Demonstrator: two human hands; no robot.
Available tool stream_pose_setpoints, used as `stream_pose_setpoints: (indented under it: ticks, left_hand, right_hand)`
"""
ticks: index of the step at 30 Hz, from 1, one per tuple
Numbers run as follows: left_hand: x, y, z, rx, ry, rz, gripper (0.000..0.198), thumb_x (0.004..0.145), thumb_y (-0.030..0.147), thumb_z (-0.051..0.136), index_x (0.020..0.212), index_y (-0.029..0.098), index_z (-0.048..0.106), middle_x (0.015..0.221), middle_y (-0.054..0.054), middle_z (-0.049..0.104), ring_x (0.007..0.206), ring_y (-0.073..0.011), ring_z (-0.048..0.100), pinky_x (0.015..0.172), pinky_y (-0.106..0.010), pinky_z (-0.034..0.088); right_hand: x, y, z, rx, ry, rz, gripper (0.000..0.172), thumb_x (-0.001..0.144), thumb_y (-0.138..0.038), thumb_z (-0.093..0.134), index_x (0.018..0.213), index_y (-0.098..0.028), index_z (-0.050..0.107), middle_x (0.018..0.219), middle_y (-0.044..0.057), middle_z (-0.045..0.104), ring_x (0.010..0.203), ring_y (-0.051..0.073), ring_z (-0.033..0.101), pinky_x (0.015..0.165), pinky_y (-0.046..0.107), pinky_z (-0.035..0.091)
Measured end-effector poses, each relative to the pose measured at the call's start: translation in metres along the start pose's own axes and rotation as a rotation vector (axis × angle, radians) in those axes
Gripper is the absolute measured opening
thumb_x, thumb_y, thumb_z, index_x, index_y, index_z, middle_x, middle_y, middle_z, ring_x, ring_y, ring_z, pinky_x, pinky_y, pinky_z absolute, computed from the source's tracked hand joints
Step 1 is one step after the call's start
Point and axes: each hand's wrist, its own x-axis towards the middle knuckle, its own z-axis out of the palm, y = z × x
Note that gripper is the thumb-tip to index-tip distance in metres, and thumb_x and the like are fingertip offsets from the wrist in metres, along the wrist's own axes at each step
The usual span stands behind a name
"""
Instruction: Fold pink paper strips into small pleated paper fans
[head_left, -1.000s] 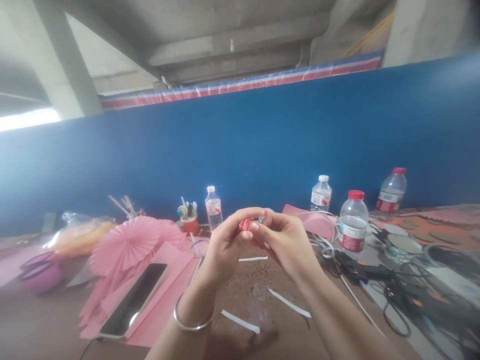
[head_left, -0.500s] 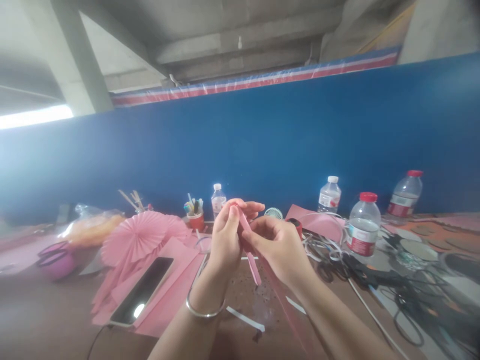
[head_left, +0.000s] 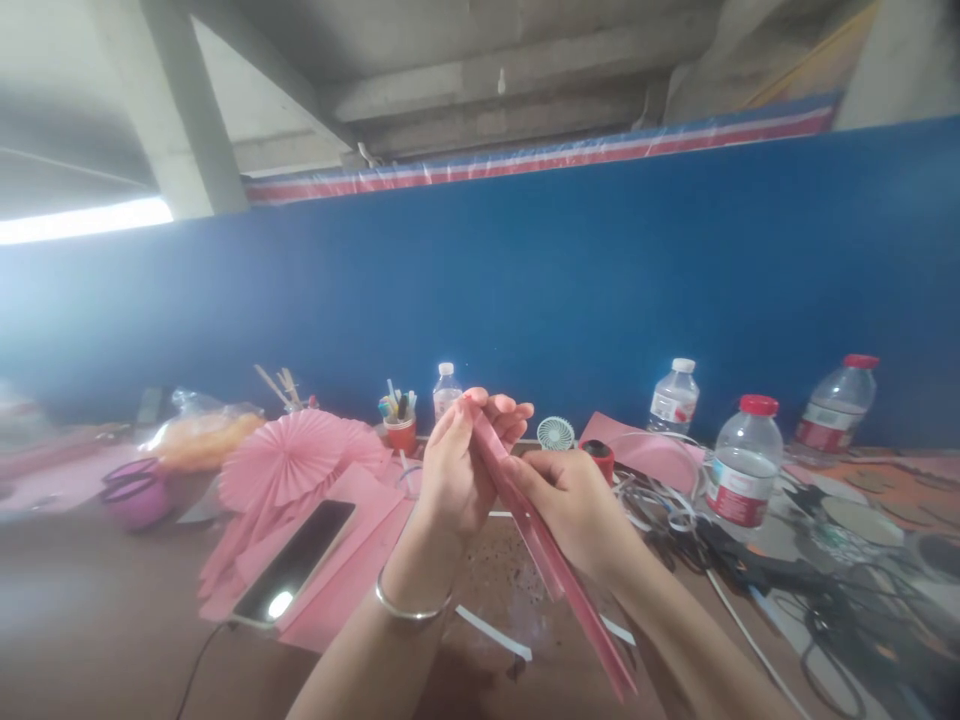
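One pleated pink paper fan [head_left: 281, 460] sits open near the counter's [head_left: 97, 620] far edge; folded pink paper strip [head_left: 532, 530] unspread, left hand [head_left: 454, 475] and right hand [head_left: 577, 500] fingers pinching it.

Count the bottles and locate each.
4: a white-capped bottle beyond the left hand; to the right, a second white-capped bottle, a red-capped bottle nearer, and another red-capped bottle farthest right. Others may be hidden.

1. Strip [head_left: 527, 515]: above the desk [head_left: 97, 640], right of the phone [head_left: 300, 560].
2. Phone: on paper sheets [head_left: 366, 545].
3. Paper fan [head_left: 281, 465]: behind the phone.
4. Pens [head_left: 402, 406]: in a cup [head_left: 400, 437], left of the electric fan [head_left: 555, 433].
5. Cables [head_left: 757, 570]: before three bottles [head_left: 742, 470], at the right.
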Motion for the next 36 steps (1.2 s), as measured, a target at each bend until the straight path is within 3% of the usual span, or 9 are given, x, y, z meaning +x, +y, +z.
stream_pose_setpoints:
  ticks: [8,13,19,23,28,33,36]
  left_hand:
    - [-0.004,0.003,0.007,-0.188,-0.055,-0.057,0.014,0.086,0.030,0.045,0.079,0.019,0.049,0.078,0.001,0.054,0.075,-0.0098,0.056,0.073,-0.023,0.046]
    - [-0.007,0.004,0.008,-0.193,-0.079,-0.030,0.013,0.087,0.027,0.045,0.080,0.017,0.049,0.077,-0.001,0.053,0.072,-0.0113,0.056,0.070,-0.025,0.046]
    - [-0.007,0.004,0.007,-0.164,-0.076,-0.006,0.010,0.087,0.025,0.045,0.083,0.017,0.049,0.062,0.004,0.039,0.049,-0.0056,0.042,0.049,-0.018,0.039]
    - [-0.005,0.006,0.007,-0.196,-0.046,-0.016,0.011,0.087,0.023,0.043,0.080,0.015,0.047,0.060,0.005,0.030,0.044,-0.0037,0.032,0.042,-0.016,0.031]
    - [0.001,0.016,-0.002,-0.314,-0.019,-0.065,0.011,0.087,0.023,0.045,0.079,0.016,0.045,0.058,0.006,0.028,0.041,-0.0031,0.027,0.037,-0.014,0.024]
    - [0.003,0.019,-0.008,-0.370,-0.046,-0.107,0.013,0.088,0.025,0.043,0.079,0.015,0.044,0.056,0.007,0.026,0.039,-0.0028,0.023,0.033,-0.014,0.017]
    - [0.002,0.017,-0.006,-0.369,-0.045,-0.146,0.014,0.088,0.026,0.042,0.077,0.015,0.044,0.055,0.007,0.024,0.038,-0.0027,0.020,0.032,-0.014,0.012]
  right_hand:
    - [-0.001,0.000,0.003,0.068,-0.051,0.030,0.042,0.087,-0.043,0.039,0.055,-0.016,0.034,0.054,-0.003,0.029,0.050,0.008,0.026,0.045,0.023,0.018]
    - [-0.001,-0.001,0.003,0.118,-0.064,0.063,0.043,0.085,-0.045,0.041,0.053,-0.017,0.032,0.052,-0.004,0.028,0.048,0.007,0.024,0.043,0.022,0.017]
    - [0.000,0.004,0.005,-0.143,0.003,0.142,0.047,0.082,-0.049,0.041,0.049,-0.017,0.032,0.047,-0.004,0.028,0.044,0.008,0.026,0.041,0.022,0.015]
    - [0.001,0.006,-0.001,-0.194,-0.113,0.185,0.047,0.082,-0.051,0.039,0.050,-0.017,0.036,0.047,-0.004,0.029,0.044,0.007,0.024,0.040,0.023,0.014]
    - [0.002,0.002,-0.024,-0.230,-0.400,0.165,0.040,0.070,-0.047,0.061,0.053,-0.016,0.041,0.050,-0.006,0.032,0.046,0.007,0.027,0.041,0.021,0.017]
    - [0.004,0.004,-0.018,-0.089,-0.341,0.013,0.034,0.085,-0.045,0.042,0.072,-0.015,0.053,0.068,0.000,0.050,0.058,0.010,0.041,0.051,0.021,0.031]
    - [0.005,0.009,-0.001,-0.003,-0.407,0.063,0.041,0.087,-0.046,0.036,0.070,-0.014,0.054,0.064,0.001,0.051,0.055,0.010,0.042,0.052,0.022,0.033]
